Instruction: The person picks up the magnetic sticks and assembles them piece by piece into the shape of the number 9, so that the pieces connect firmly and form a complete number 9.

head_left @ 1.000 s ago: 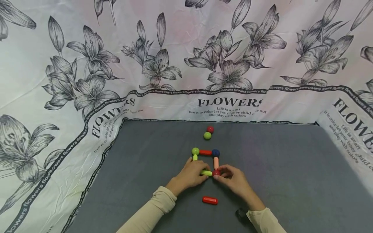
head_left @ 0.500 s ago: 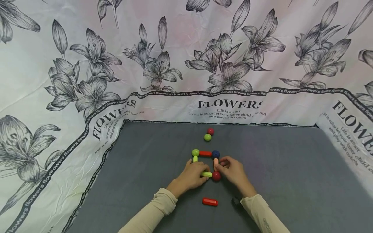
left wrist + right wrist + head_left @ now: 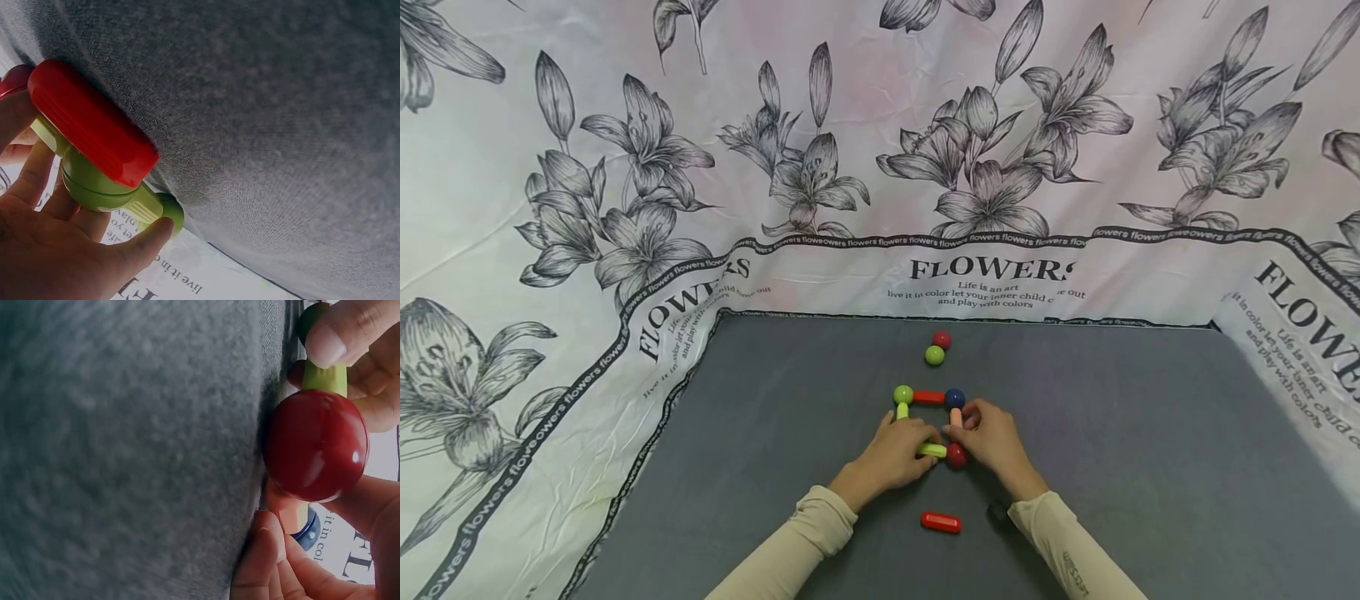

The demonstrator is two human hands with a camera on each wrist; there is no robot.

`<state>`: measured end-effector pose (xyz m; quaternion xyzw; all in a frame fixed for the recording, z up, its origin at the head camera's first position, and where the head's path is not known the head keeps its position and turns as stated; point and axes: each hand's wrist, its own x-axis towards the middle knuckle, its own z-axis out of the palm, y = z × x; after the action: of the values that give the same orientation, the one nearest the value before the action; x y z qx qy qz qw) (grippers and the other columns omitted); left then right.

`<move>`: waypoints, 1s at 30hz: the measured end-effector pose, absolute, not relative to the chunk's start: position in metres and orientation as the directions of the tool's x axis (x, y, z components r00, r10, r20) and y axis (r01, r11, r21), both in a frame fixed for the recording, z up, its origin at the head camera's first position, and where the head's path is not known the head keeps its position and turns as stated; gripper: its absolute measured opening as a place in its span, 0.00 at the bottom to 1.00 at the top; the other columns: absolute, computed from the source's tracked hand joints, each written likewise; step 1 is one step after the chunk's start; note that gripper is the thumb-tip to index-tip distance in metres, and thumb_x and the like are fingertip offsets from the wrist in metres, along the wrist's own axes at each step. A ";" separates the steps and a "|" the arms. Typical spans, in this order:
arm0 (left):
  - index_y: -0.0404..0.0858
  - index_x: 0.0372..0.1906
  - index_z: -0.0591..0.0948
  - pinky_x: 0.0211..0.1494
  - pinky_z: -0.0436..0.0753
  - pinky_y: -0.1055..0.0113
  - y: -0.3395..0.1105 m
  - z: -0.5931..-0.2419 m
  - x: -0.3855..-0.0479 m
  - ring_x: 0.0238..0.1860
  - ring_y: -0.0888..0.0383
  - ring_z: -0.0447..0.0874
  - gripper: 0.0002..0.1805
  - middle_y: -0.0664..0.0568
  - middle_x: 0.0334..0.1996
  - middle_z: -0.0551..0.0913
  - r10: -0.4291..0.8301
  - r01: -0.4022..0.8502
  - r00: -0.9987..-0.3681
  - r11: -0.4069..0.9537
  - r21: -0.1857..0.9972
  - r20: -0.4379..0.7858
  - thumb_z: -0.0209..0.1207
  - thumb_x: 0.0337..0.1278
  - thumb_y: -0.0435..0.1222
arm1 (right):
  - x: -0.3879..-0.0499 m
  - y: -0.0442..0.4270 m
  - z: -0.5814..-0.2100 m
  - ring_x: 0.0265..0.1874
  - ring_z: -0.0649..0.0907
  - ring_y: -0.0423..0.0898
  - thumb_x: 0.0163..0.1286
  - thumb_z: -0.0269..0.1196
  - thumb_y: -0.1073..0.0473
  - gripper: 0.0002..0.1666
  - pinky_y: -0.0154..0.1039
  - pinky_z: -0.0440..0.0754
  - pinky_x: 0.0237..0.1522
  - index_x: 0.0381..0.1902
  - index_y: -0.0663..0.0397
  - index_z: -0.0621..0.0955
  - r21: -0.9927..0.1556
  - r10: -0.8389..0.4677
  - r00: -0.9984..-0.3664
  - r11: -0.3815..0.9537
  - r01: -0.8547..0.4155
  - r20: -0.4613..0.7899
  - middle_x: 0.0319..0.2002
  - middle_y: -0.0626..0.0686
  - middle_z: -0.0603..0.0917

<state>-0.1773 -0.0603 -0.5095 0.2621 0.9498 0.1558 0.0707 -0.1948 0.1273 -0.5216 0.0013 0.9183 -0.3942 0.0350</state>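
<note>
A square of rods and balls lies on the grey cloth: a green ball, a red rod, a blue ball, a salmon rod, a red ball and two light green rods. My left hand covers the near left corner and grips the pieces there; the left wrist view shows a green ball at that corner between its fingers. My right hand pinches the salmon rod between thumb and fingers, beside the red ball.
A loose red rod lies nearer me than the square. Beyond the square, a small red ball and a green ball touch each other. A flower-printed cloth stands behind and at the sides. Something dark lies near my right sleeve.
My right hand has shifted from the near red ball to the salmon rod, just beyond it. My left hand keeps its place on the near left corner.
</note>
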 end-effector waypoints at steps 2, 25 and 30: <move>0.51 0.48 0.85 0.73 0.65 0.37 -0.060 -0.509 -0.177 0.45 0.63 0.82 0.10 0.61 0.40 0.84 0.517 0.472 -0.854 0.816 0.334 -0.055 0.66 0.62 0.44 | -0.195 0.127 -0.522 0.26 0.78 0.45 0.60 0.74 0.52 0.23 0.35 0.73 0.27 0.44 0.63 0.82 -0.724 -0.021 -0.998 0.689 0.034 -0.067 0.31 0.55 0.84; 0.52 0.45 0.85 0.72 0.66 0.37 -0.057 -0.510 -0.176 0.45 0.62 0.83 0.09 0.61 0.39 0.85 0.509 0.466 -0.859 0.820 0.331 -0.050 0.67 0.61 0.46 | -0.191 0.133 -0.524 0.29 0.81 0.43 0.64 0.69 0.49 0.30 0.35 0.75 0.30 0.57 0.65 0.78 -0.788 -0.032 -0.982 0.602 0.128 -0.184 0.35 0.57 0.88; 0.52 0.45 0.86 0.73 0.65 0.36 -0.056 -0.508 -0.177 0.40 0.64 0.81 0.09 0.61 0.37 0.84 0.508 0.466 -0.860 0.823 0.326 -0.052 0.67 0.61 0.46 | -0.189 0.134 -0.521 0.30 0.82 0.43 0.67 0.67 0.52 0.33 0.36 0.76 0.32 0.62 0.65 0.73 -0.815 -0.047 -0.982 0.566 0.123 -0.181 0.38 0.59 0.88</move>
<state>-0.1775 -0.0562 -0.5083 0.2556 0.9522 0.1530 0.0683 -0.1886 0.1339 -0.5213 0.0213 0.8802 -0.4653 0.0914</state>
